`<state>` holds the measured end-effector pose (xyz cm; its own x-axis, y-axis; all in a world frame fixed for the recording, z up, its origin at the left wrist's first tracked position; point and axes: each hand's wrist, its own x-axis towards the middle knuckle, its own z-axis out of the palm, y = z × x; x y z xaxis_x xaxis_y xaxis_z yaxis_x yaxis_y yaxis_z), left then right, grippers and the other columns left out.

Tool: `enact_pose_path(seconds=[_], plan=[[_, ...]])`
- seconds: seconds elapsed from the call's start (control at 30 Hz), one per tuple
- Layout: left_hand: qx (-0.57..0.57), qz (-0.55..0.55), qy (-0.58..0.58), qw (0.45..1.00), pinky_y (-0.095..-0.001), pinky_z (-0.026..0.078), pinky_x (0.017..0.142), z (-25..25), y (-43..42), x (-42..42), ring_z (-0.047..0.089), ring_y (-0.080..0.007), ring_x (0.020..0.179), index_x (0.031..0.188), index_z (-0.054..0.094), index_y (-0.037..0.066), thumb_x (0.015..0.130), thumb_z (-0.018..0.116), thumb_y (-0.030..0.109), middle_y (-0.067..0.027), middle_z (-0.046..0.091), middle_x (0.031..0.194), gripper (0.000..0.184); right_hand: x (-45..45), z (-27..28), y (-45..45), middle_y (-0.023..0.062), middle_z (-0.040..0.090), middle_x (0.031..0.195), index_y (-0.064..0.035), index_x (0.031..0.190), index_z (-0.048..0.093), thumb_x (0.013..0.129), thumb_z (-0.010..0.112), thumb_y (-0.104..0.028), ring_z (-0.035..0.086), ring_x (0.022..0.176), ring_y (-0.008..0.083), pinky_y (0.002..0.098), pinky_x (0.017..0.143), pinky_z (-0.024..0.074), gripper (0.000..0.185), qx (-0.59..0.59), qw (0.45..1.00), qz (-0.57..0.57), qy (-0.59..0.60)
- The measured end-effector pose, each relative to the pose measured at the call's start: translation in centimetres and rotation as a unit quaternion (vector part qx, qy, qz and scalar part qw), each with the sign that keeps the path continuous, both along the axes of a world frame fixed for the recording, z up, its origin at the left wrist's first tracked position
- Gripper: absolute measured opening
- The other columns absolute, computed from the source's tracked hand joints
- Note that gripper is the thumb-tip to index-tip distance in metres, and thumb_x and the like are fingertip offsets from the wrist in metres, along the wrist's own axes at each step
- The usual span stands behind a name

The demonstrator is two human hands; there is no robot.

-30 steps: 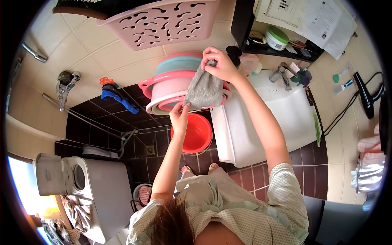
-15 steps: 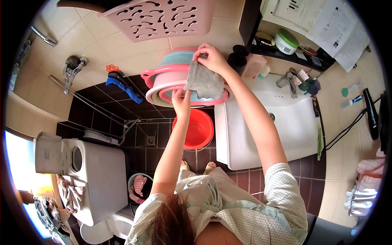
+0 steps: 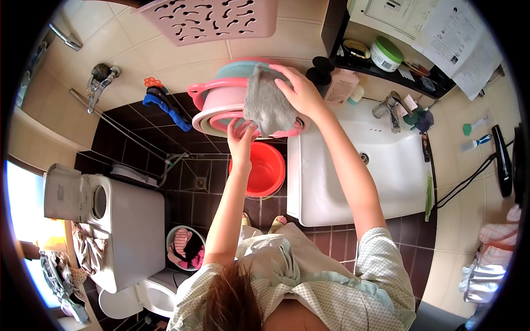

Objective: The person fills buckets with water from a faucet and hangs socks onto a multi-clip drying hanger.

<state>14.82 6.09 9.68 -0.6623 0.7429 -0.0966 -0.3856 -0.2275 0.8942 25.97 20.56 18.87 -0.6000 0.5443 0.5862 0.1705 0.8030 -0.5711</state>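
A damp-looking grey cloth hangs spread in front of a stack of basins. My right hand grips its upper right side, with the fingers along the top edge and the thumb on the near face. Down at the lower left corner of the cloth, my left hand has its fingers curled at the edge. Behind the cloth, pink, white and teal basins lean on their sides against the wall, partly covered by it. Below my left hand, a red bucket stands on the dark tiled floor.
To the right is a white sink with a tap. A black shelf holds jars above it. A pink perforated basket hangs on the wall. At left stand a washing machine and a pail of clothes.
The cloth has shifted slightly left and lies flatter, its lower edge more stretched out. My right hand has moved from pinching its top to spreading over its right side. The view has tilted a little.
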Motion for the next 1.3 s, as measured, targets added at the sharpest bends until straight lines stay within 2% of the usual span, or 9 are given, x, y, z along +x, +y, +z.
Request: enact_pose_path(seconds=[0.17,0.3,0.4,0.53,0.57,0.8,0.93,1.13,1.3], plan=[[-0.032,0.046,0.019,0.998,-0.0255,0.048,0.069,-2.0,-1.3,0.2,0.056,-0.0135,0.08,0.118,0.04,0.008,0.076,0.054,0.0,-0.0059,0.049,0.103,0.045,2.0,-0.5,-2.4,0.0098,0.053,0.107,-0.0079,0.115,0.049,0.084,0.05,-0.008,0.052,0.098,0.0212,0.0283,0.084,0.0404,0.031,0.008,0.997,-0.045,0.058],[-0.076,0.069,-0.015,0.995,-0.0262,0.046,0.067,-4.4,-3.4,-0.4,0.054,-0.0115,0.078,0.112,0.044,0.01,0.078,0.05,0.003,-0.0034,0.05,0.098,0.036,3.0,-1.9,-5.8,0.0094,0.048,0.113,-0.0071,0.115,0.048,0.079,0.053,0.0,0.052,0.095,0.0193,0.0262,0.072,0.0467,0.036,-0.071,0.986,-0.037,0.145],[-0.102,0.09,-0.018,0.991,-0.0255,0.047,0.065,-6.2,-5.3,-1.0,0.056,-0.0123,0.076,0.112,0.045,0.009,0.08,0.05,0.004,-0.0032,0.053,0.093,0.033,3.4,-3.5,-9.2,0.0091,0.051,0.111,-0.0031,0.116,0.046,0.079,0.052,0.001,0.05,0.1,0.0191,0.0311,0.088,0.0382,0.038,-0.102,0.978,-0.058,0.17],[-0.125,0.11,-0.028,0.986,-0.0241,0.046,0.065,-8.5,-8.1,-2.1,0.055,-0.0116,0.074,0.111,0.045,0.01,0.08,0.048,0.004,-0.0025,0.053,0.093,0.032,4.4,-8.2,-12.3,0.0099,0.05,0.113,-0.002,0.117,0.044,0.076,0.053,0.002,0.051,0.1,0.02,0.0316,0.089,0.0375,0.042,-0.051,0.98,-0.125,0.146],[-0.132,0.109,-0.031,0.985,-0.0234,0.046,0.064,-8.8,-8.8,-2.2,0.055,-0.0115,0.074,0.111,0.046,0.01,0.08,0.048,0.004,-0.0022,0.053,0.093,0.031,4.7,-9.2,-13.4,0.0097,0.05,0.113,-0.0023,0.117,0.043,0.076,0.053,0.003,0.051,0.1,0.0199,0.0315,0.088,0.0377,0.043,-0.081,0.978,-0.128,0.144],[-0.175,0.053,-0.003,0.983,-0.0239,0.045,0.064,-11.0,-14.6,-3.7,0.055,-0.0109,0.075,0.109,0.048,0.011,0.081,0.047,0.005,-0.0015,0.054,0.093,0.028,6.3,-14.9,-21.3,0.01,0.051,0.107,-0.0048,0.117,0.044,0.075,0.054,0.002,0.053,0.094,0.0203,0.0307,0.082,0.0425,0.044,-0.208,0.955,-0.186,0.1],[-0.195,-0.037,0.034,0.979,-0.0228,0.044,0.064,-11.9,-17.4,-3.9,0.055,-0.0096,0.074,0.104,0.05,0.011,0.081,0.047,0.006,0.0004,0.055,0.089,0.023,6.7,-18.6,-25.3,0.0092,0.052,0.105,-0.0071,0.119,0.043,0.073,0.054,0.004,0.054,0.09,0.0179,0.0298,0.078,0.0437,0.048,-0.277,0.93,-0.226,0.087],[-0.204,-0.166,0.079,0.961,-0.0223,0.043,0.064,-12.3,-18.7,-2.0,0.054,-0.0096,0.075,0.1,0.051,0.01,0.082,0.046,0.005,0.0012,0.054,0.086,0.02,7.1,-21.7,-30.2,0.0093,0.05,0.102,-0.0071,0.116,0.045,0.074,0.054,0.003,0.053,0.085,0.0156,0.0271,0.076,0.0458,0.044,-0.4,0.879,-0.217,0.145],[-0.223,-0.22,0.063,0.948,-0.0214,0.041,0.061,-13.5,-20.1,0.0,0.054,-0.009,0.074,0.098,0.05,0.009,0.081,0.046,0.003,0.0014,0.053,0.085,0.019,7.7,-23.5,-32.7,0.0073,0.051,0.101,-0.0069,0.115,0.047,0.077,0.053,0.002,0.053,0.088,0.0145,0.026,0.076,0.045,0.039,-0.441,0.863,-0.218,0.114]])
